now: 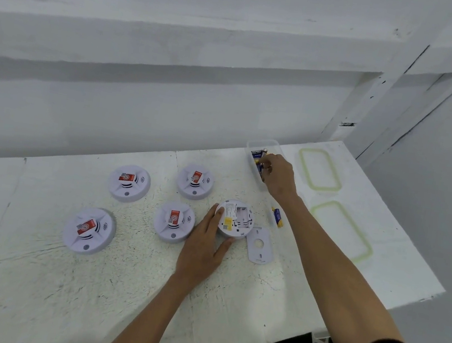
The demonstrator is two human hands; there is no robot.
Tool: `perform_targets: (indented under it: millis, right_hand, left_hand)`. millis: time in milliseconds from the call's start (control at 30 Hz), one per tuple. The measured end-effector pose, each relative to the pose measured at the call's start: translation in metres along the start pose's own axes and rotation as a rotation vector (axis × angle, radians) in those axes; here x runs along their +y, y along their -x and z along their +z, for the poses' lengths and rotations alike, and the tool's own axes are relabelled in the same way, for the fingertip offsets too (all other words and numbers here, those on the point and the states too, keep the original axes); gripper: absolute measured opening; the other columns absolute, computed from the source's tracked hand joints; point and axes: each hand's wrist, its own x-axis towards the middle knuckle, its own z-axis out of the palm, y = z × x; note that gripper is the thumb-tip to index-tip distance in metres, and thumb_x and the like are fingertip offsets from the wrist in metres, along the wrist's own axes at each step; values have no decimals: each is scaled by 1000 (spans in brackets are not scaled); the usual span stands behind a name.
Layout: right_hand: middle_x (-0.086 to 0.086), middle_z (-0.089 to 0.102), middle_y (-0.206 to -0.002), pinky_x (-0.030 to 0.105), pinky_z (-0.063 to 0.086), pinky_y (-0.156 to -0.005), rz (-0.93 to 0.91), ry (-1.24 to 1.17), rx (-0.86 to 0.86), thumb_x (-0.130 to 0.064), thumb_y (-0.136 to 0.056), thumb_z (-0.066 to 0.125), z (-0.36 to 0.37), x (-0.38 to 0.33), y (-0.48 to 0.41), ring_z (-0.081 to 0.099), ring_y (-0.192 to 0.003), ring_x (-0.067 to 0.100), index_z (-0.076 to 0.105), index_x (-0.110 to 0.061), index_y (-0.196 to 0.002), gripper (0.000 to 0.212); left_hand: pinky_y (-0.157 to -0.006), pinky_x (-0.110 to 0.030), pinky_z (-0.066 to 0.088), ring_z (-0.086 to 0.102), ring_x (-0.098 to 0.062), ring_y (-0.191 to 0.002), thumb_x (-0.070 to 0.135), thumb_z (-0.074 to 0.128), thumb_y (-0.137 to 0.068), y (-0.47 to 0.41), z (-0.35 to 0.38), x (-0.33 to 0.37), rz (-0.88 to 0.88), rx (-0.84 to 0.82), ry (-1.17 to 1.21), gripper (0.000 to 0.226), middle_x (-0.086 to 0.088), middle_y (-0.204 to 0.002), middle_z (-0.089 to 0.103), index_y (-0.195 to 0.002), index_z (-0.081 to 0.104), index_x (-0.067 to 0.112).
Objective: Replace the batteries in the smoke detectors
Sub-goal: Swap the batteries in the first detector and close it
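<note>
Fingers (268, 166) of the right hand (279, 177) curl among batteries (256, 156) in a tub (263, 141), grip unclear; the left hand (203, 243) clasps the upturned smoke detector (238, 219) on the table (85, 297), light slick plastic, likely best held by its rim.

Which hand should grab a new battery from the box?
The right hand: its fingers are inside the clear box of batteries, while the left hand holds the open detector.
</note>
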Motion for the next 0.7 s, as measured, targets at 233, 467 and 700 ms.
perform_targets:
  millis: [233,467,700]
  right_hand:
    - [-2,67,-96,33,56,-73,32,-249,252,1,-88,58,-12,-2,17,64,-81,18,67,-14,-109,27]
    - [-4,71,-89,23,55,-70,-67,-386,251,-2,-87,65,-18,-25,58,68,-73,13,69,-14,-108,25]
    - [-7,71,-91,17,55,-72,-78,-417,83,-10,-88,70,-6,-41,101,67,-76,7,69,-18,-107,20]
  left_hand:
    - [-121,-21,18,17,-8,-154,51,49,-102,-1,0,-1,2,0,3,73,5,-167,22,-161,20,21]
    - [-121,-19,16,18,-9,-154,52,49,-101,-1,1,-2,5,6,-1,74,3,-167,23,-161,21,19]
    - [-122,-27,23,20,-12,-154,51,49,-102,0,1,-2,17,10,-7,74,1,-167,23,-161,21,17]
